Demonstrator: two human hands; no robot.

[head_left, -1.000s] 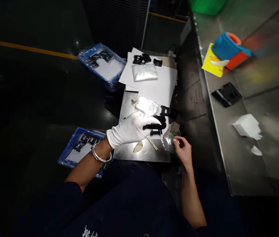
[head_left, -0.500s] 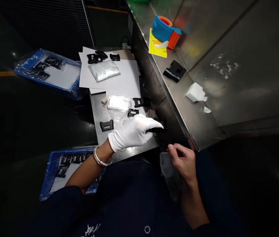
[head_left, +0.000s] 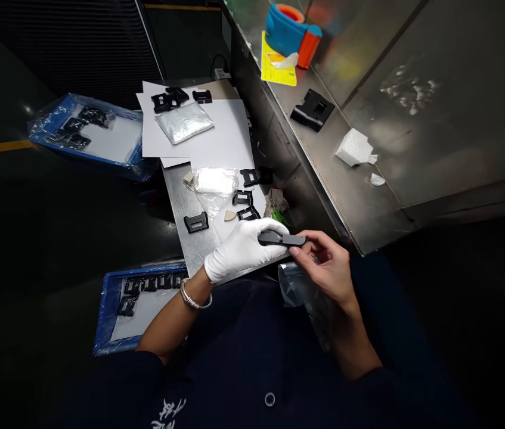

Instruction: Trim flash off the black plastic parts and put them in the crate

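Note:
My left hand [head_left: 250, 247], in a white glove, grips the left part of a black plastic part [head_left: 290, 239], which is seen nearly edge-on. The bare fingertips of my right hand [head_left: 330, 268] pinch the part's right end. A clear plastic bag [head_left: 294, 286] hangs below my right hand, and what holds it is hidden. Beyond the glove, black frames [head_left: 242, 198] and a clear bag stack [head_left: 215, 182] lie on white paper. Another black frame [head_left: 196, 222] rests on the metal table [head_left: 192, 250] left of the glove.
Blue trays [head_left: 111, 316] [head_left: 86, 152] with black parts sit at lower left and upper left. On the metal ledge [head_left: 324, 179] at right are a blue and orange tape dispenser [head_left: 285, 33], a black part [head_left: 313, 111] and a white crumpled piece [head_left: 354, 147].
My right hand has risen to the black part and now grips its right end, with the clear bag beneath. The part is held more level, and the view has shifted slightly.

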